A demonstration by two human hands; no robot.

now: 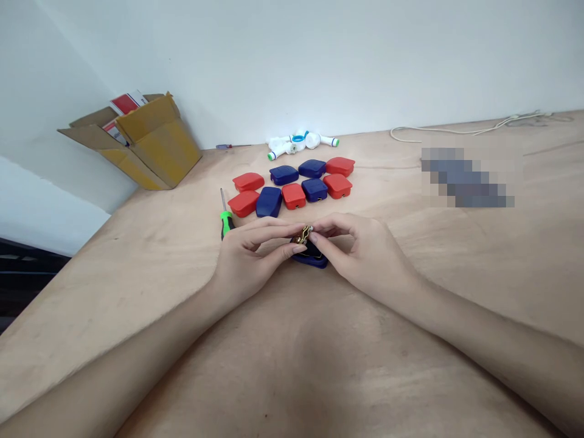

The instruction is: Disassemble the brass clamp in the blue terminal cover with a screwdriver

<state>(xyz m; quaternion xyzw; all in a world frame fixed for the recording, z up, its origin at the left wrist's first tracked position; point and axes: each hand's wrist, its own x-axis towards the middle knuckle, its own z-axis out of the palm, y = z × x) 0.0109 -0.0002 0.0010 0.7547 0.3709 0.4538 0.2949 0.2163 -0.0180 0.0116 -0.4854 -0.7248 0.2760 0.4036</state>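
Note:
A small gold-coloured wavy metal piece (303, 235) is pinched between the fingertips of both hands. My left hand (255, 249) is closed on its left side, thumb below and fingers above. My right hand (353, 240) grips the right end between thumb and fingertips. Just beneath the hands lies a dark blue plastic case (314, 260) with a black inside, partly hidden by my fingers. Beyond them sit several closed cases, such as a red one (293, 196) and a blue one (269, 202). A green-and-black screwdriver (225, 224) lies beside my left hand.
At the back left stands an open cardboard box (155, 146) holding red-and-white cartons. White plastic fittings (296, 143) and a thin screwdriver (225, 146) lie near the wall. A white cord (438, 131) runs along the back right, behind a blurred-out object (465, 176).

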